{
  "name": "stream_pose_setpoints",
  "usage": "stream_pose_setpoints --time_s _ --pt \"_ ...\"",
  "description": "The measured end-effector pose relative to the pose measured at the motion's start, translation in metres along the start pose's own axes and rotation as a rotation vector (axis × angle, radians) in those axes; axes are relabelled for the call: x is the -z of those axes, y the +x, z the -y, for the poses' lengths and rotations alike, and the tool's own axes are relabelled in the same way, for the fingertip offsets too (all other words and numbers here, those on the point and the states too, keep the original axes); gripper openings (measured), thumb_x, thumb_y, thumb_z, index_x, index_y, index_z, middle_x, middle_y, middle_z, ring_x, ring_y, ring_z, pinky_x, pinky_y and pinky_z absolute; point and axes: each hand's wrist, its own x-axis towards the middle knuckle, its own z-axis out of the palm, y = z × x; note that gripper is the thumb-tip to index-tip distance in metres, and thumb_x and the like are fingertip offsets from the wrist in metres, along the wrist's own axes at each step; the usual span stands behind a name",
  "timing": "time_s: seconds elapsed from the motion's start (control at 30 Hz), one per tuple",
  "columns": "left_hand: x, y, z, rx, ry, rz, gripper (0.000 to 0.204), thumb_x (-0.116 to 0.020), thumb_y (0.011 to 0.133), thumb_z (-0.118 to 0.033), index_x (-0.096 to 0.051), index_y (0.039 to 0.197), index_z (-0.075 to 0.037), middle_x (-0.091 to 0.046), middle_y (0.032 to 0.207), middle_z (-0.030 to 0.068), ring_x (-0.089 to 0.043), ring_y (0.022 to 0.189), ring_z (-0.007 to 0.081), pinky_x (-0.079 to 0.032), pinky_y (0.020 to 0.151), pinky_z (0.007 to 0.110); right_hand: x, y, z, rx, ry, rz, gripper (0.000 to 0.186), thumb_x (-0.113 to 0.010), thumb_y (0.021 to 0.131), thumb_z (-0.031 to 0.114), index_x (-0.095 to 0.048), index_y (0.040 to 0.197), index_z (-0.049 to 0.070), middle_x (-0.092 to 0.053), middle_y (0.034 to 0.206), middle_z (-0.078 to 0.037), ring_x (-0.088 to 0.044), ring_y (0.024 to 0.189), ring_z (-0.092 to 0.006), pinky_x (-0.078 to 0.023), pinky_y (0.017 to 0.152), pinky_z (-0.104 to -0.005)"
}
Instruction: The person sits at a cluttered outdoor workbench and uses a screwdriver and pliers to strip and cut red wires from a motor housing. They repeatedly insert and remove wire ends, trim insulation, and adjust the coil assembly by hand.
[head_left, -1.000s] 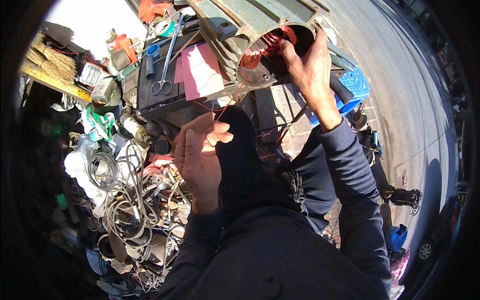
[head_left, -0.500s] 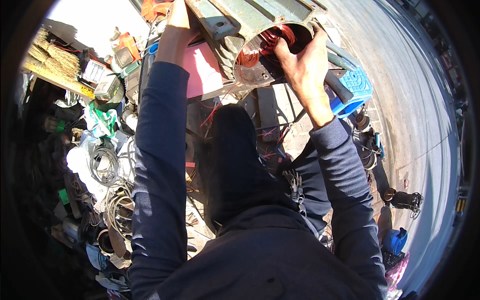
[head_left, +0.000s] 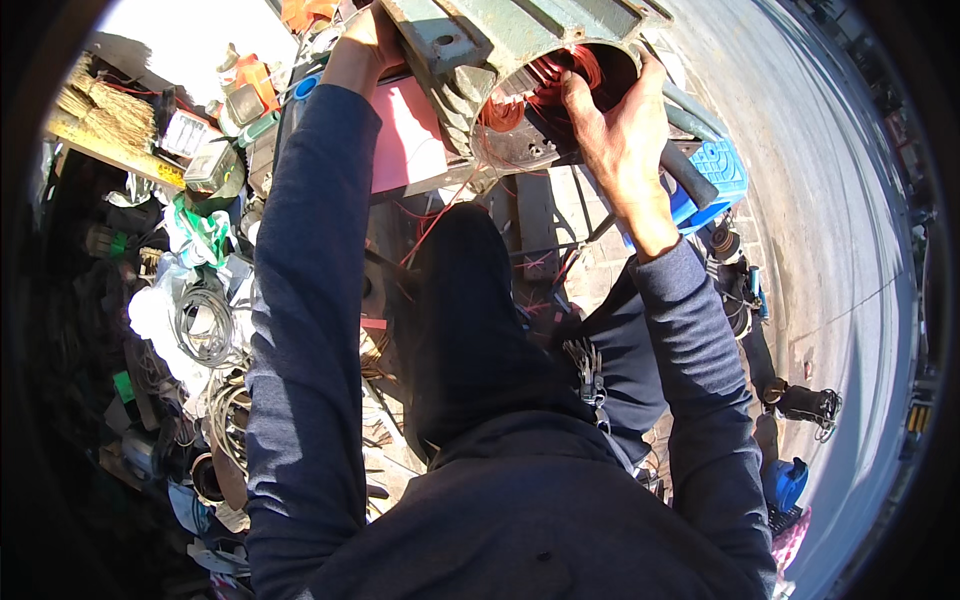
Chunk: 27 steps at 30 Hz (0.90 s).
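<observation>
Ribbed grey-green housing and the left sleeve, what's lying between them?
In the head view, a pink sheet lies between the left sleeve and the ribbed housing.

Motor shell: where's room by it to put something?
Bare room shows on the pink sheet, between the left sleeve and motor shell, and on the road right of the blue stool. It's crowded by the coiled cables, left.

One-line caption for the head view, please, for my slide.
Right hand at the mouth of a ribbed metal casing with red wire coils inside, left hand by its left side.
</observation>
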Motion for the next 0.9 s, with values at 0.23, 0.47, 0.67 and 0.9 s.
stream_pose_setpoints --time_s 0.23,0.47,0.67,0.9 --pt "0.0062 -0.008 -0.0033 -0.003 0.007 0.003 0.036 -0.052 0.107 -0.016 -0.057 0.134 0.007 -0.069 0.117 0.0195 -0.067 0.109 0.0266 -0.053 0.099 0.04 -0.0036 0.0008 0.0003 -0.013 -0.001 -0.017 0.069 -0.084 0.081 0.029 -0.055 0.133 -0.006 -0.067 0.113 -0.027 -0.067 0.104 -0.0417 -0.054 0.095 -0.0465" --pt "0.0069 -0.0098 -0.0045 -0.003 0.011 0.006 0.035 -0.052 0.106 -0.015 -0.058 0.134 0.007 -0.07 0.115 0.0187 -0.067 0.107 0.0257 -0.053 0.097 0.039 -0.0008 0.0002 0.0007 -0.011 0.024 0.007 0.07 -0.085 0.081 0.029 -0.054 0.133 -0.007 -0.066 0.113 -0.027 -0.067 0.105 -0.0415 -0.054 0.096 -0.0463" --pt "0.0081 -0.0096 -0.0034 -0.001 0.009 0.005 0.035 -0.053 0.105 -0.014 -0.058 0.133 0.006 -0.07 0.114 0.0179 -0.067 0.105 0.025 -0.053 0.096 0.038 -0.002 0.0 -0.0019 0.018 0.029 -0.005 0.07 -0.085 0.083 0.029 -0.053 0.132 -0.008 -0.065 0.111 -0.027 -0.066 0.104 -0.0423 -0.053 0.095 -0.0465" --pt "0.0081 -0.0105 -0.0026 0.001 0.011 0.006 0.034 -0.054 0.105 -0.013 -0.059 0.132 0.006 -0.07 0.112 0.0171 -0.067 0.103 0.0241 -0.053 0.094 0.037 -0.0016 -0.0011 -0.0061 0.063 0.031 -0.007 0.07 -0.084 0.084 0.03 -0.052 0.132 -0.009 -0.065 0.111 -0.028 -0.066 0.104 -0.0427 -0.053 0.094 -0.0469"
